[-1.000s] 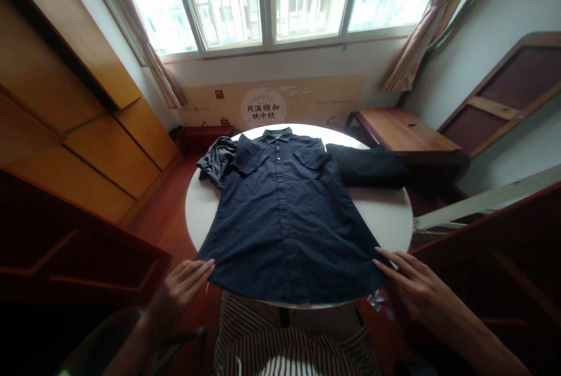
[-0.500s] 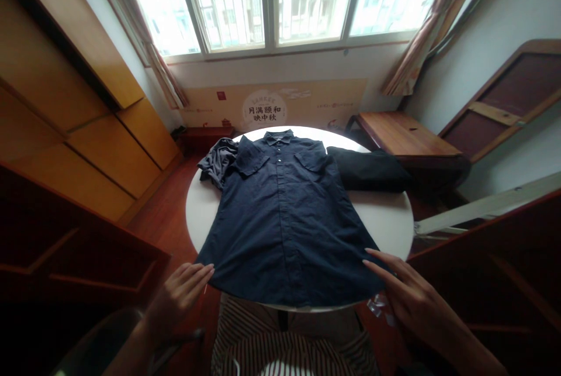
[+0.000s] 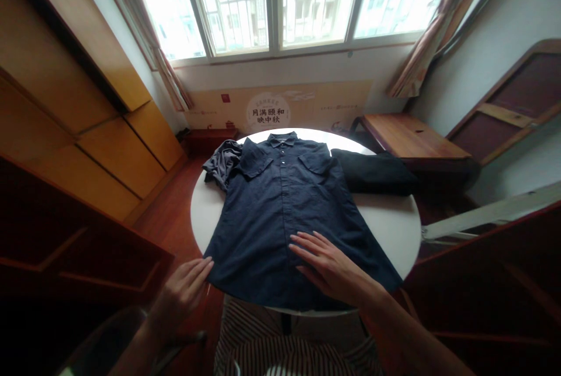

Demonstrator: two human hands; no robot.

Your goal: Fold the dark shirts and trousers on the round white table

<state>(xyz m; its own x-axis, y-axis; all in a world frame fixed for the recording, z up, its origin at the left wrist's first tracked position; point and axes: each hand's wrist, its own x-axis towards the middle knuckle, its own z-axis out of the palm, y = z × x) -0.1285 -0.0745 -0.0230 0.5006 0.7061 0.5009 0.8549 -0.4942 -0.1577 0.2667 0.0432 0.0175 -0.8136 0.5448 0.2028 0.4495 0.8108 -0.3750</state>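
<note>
A dark navy button-up shirt (image 3: 263, 218) lies face up, spread over a round white table (image 3: 390, 230), its collar at the far side and its hem towards me. My left hand (image 3: 186, 285) pinches the hem's left corner between thumb and fingers. Over the lower middle of the shirt, just right of the button line, is my right hand (image 3: 322, 262), palm down with fingers stretched out. It holds nothing. The shirt's sleeves are folded in over the chest.
A crumpled grey garment (image 3: 223, 159) lies at the table's far left, and a folded black cloth (image 3: 377, 171) at the far right. Behind the table stands a wooden bench (image 3: 416, 136). Dark wooden panels flank me on both sides.
My right hand has let go of the hem's right corner and moved left onto the middle of the shirt. My left hand has stayed at the left corner.
</note>
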